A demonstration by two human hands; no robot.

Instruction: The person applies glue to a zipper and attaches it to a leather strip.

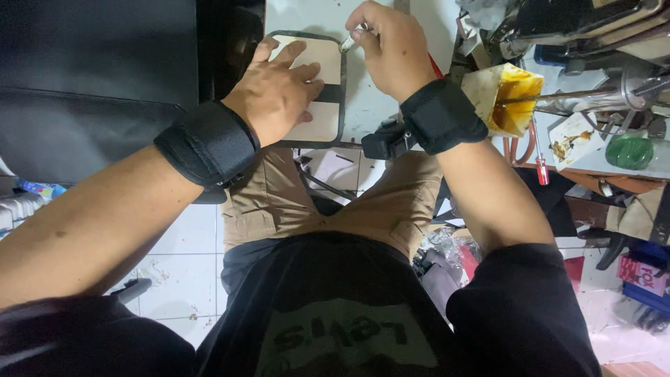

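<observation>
On the white table (377, 105), the left hand (276, 91) lies open, flat on a tan leather piece (322, 84) while the right hand (391, 45) pinches a small brush (347, 43) (glue could smear if the piece slips).

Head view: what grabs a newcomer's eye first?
The two hands up top: the left hand lies flat on a beige panel with a dark border on the white table, while the right hand pinches a small metal tool at the panel's upper edge. At right, a glue-stained paper cup.
</observation>
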